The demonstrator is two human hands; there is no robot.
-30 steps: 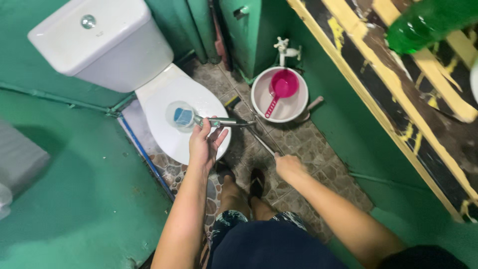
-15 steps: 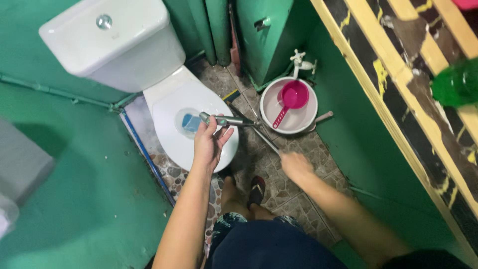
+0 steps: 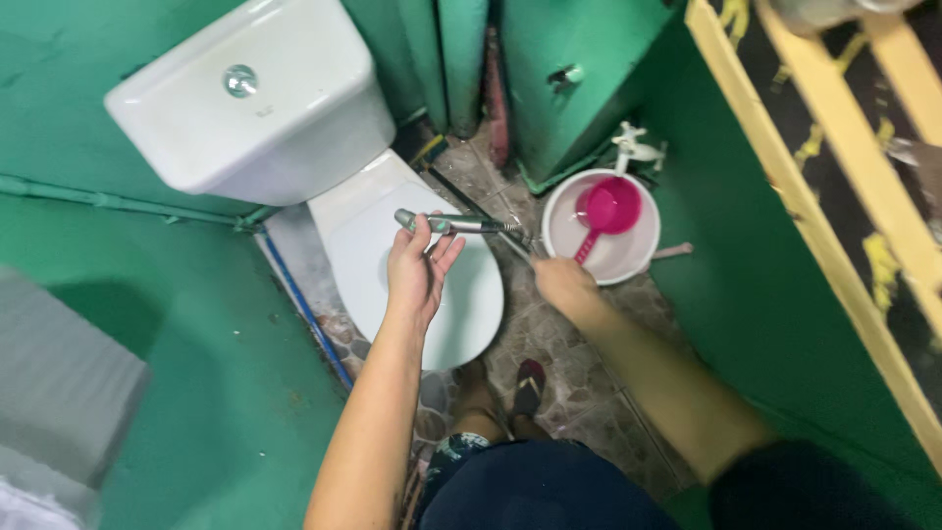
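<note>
Two hands on a metal spray nozzle over a toilet.
The left hand grips the metal sprayer above the white toilet bowl; the right hand is closed around its hose. Beyond, a white bucket holds a pink dipper.

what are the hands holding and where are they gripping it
The left hand holds a metal spray nozzle by its handle, just behind the head. The right hand grips the flexible metal hose farther down, above the toilet bowl.
</note>
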